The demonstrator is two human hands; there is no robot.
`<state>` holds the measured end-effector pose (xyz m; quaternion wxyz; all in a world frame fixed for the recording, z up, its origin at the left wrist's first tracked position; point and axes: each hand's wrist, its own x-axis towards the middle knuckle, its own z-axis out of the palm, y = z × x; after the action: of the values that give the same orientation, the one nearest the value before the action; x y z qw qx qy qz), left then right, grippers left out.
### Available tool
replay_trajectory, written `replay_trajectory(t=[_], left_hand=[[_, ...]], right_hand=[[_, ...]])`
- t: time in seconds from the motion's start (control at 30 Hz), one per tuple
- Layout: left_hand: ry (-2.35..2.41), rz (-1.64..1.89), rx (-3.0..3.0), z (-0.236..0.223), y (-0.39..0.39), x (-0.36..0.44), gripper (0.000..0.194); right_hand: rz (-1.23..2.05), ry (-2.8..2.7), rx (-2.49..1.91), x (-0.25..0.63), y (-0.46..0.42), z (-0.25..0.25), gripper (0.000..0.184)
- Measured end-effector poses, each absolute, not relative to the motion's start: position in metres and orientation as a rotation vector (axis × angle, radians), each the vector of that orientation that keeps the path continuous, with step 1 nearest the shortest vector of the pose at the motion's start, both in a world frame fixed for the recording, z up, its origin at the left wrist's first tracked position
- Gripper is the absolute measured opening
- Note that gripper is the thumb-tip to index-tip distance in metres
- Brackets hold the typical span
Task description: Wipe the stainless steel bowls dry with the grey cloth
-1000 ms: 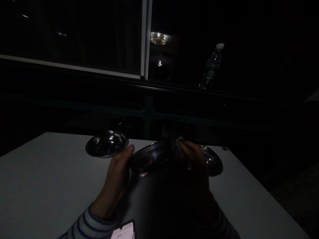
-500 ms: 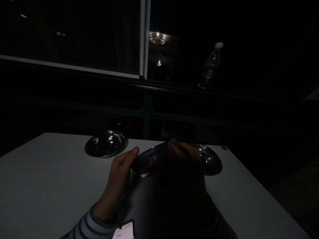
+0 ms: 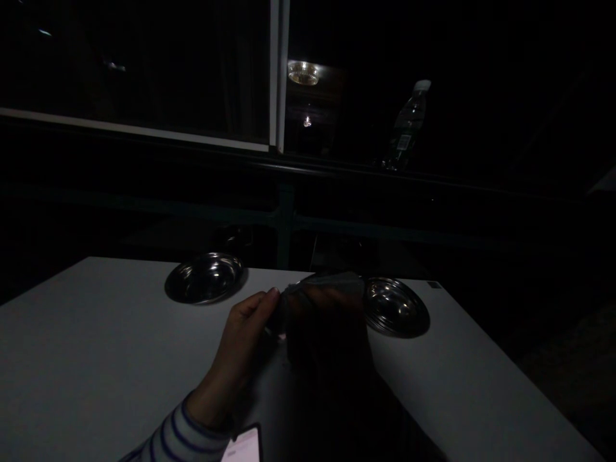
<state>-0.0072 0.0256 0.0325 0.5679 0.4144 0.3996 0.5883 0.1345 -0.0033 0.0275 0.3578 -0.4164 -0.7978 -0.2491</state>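
My left hand [image 3: 243, 337] is closed on the left edge of a shiny metal dish [image 3: 275, 326], thumb on top, holding it tilted above the table. Deep shadow covers my right hand [image 3: 327, 327], which lies over the dish with a greyish cloth [image 3: 349, 281] under and around its fingers. Most of the dish is hidden behind that hand and the cloth. Another metal dish [image 3: 205, 279] rests on the table to the left. On the right, beyond my right hand, sit metal dishes [image 3: 397, 308] that look stacked.
The white table [image 3: 106, 359] spans the lower view. A lit phone [image 3: 245, 446] lies at its near edge. Beyond the far edge are a dark window with a pale frame [image 3: 280, 77] and a plastic bottle [image 3: 408, 128] with a white cap.
My right hand has swept left across the dish with the cloth, covering more of it and uncovering the dishes at right. My left hand has shifted slightly right.
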Motion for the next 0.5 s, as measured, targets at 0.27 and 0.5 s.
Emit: replay_trajectory(t=[0.27,0.5], left_hand=[[0.702,1.092,0.695,0.040,0.025,-0.007,0.021],[0.662,0.991,0.843,0.042,0.022,-0.008,0.024]], right_hand=[[-0.666,-1.879,-1.030,0.159,0.006,0.030,0.029],[-0.612,-1.862,-1.067,0.168,0.010,0.028,0.029]])
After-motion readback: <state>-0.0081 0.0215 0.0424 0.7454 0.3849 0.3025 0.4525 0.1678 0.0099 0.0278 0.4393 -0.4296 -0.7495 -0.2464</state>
